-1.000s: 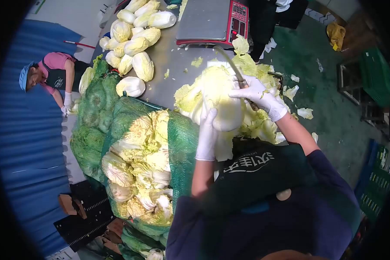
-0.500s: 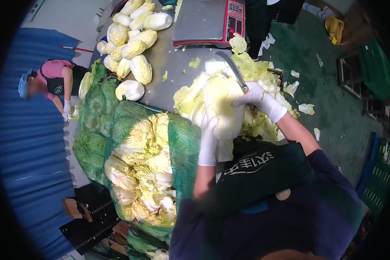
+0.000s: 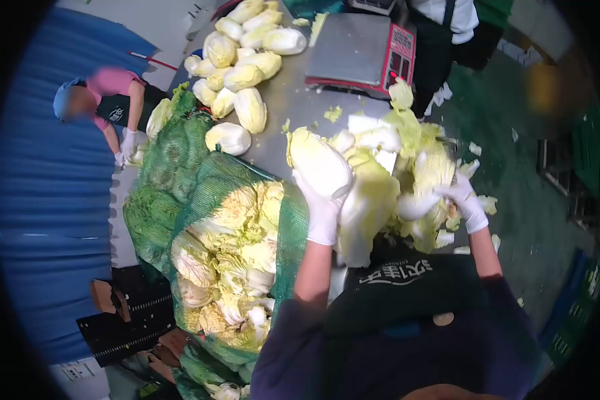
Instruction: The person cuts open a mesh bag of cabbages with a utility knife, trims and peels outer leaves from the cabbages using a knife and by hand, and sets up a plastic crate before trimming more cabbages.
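Observation:
My left hand point(image 3: 321, 210), in a white glove, is closed around the base of a trimmed napa cabbage point(image 3: 320, 163), held tilted above the table. My gloved right hand point(image 3: 465, 201) is at the right, among loose outer cabbage leaves point(image 3: 430, 177). Its fingers are closed on the curved knife point(image 3: 452, 142), whose dark blade is only partly visible; the handle is mostly hidden. More peeled leaves point(image 3: 369, 203) lie between my two hands, in front of my apron.
Trimmed napa cabbages point(image 3: 250, 110) are piled on the metal table point(image 3: 280, 137), near a red-edged scale point(image 3: 350, 50). Green mesh sacks point(image 3: 292, 227) hold untrimmed cabbages point(image 3: 237, 260) at left. A co-worker point(image 3: 123, 100) stands far left, another person point(image 3: 440, 40) behind the scale. Leaf scraps lie on the floor.
My left hand has moved the cabbage left, away from the leaves. My right hand has come off the cabbage and moved right and down. The whole view has shifted.

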### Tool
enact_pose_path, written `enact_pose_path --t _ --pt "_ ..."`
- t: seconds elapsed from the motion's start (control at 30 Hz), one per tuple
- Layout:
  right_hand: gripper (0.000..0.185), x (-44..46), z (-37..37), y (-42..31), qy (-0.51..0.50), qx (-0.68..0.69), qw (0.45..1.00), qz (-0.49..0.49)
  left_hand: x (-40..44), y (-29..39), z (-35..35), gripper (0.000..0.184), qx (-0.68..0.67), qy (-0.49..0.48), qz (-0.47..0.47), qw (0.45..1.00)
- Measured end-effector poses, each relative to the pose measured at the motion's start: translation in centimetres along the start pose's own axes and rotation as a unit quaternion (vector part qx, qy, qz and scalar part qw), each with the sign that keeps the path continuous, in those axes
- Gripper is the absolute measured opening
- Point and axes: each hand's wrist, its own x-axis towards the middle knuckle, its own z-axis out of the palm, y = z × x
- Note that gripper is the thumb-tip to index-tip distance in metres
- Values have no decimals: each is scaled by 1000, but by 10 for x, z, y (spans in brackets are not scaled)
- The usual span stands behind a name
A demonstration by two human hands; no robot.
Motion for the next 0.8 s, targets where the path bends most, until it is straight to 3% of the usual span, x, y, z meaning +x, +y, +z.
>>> enact_pose_path --t 0.03,0.07,0.1,0.17,0.23,0.3,0.33,0.37,0.4,0.43,0.47,0.5,0.53,0.57,0.63,0.77,0.8 --pt "67 10 -20 42 28 -194 981 -14 5 7 11 69 17 28 -12 999" --pt "63 4 -29 59 73 -385 920 -24 25 15 6 65 7 29 -12 999" --pt "59 -6 -35 72 124 -559 819 -37 44 25 12 65 -1 12 2 1000" --pt "34 -18 -52 85 133 -548 825 16 83 46 28 67 58 13 20 998" --pt "19 -35 -64 83 204 -495 845 -20 151 74 36 66 44 13 48 998" --pt "18 -58 -66 41 151 -581 798 -45 217 108 52 68 54 -53 66 995" --pt "19 -65 -78 39 162 -605 779 -7 220 122 80 68 63 -81 85 991" --pt "18 -80 -68 3 173 -519 837 -17 242 139 101 68 87 -32 162 982" --pt "16 -86 -67 -16 213 -527 816 -102 263 152 109 66 127 -100 225 961" --pt "20 -100 -49 -72 201 -425 880 -62 267 157 124 63 170 -78 235 954" --pt "20 -113 -42 -108 197 -320 922 -92 253 154 138 56 273 10 257 927" --pt "20 -132 -26 -152 227 -296 922 -105 236 146 152 47 284 -37 238 928" --pt "21 -161 -32 -183 253 -250 934 -33 215 131 156 39 317 -45 251 914" --pt "16 -183 -64 -179 132 -240 915 -297 220 117 137 33 347 -134 294 881" --pt "17 -220 -79 -190 184 -222 896 -337 142 86 122 32 446 -108 184 869" --pt "18 -250 -98 -191 306 -187 876 -323 83 66 17 50 633 -55 43 771" --pt "19 -252 -103 -188 319 -181 872 -325 64 69 -2 66 723 3 89 685"
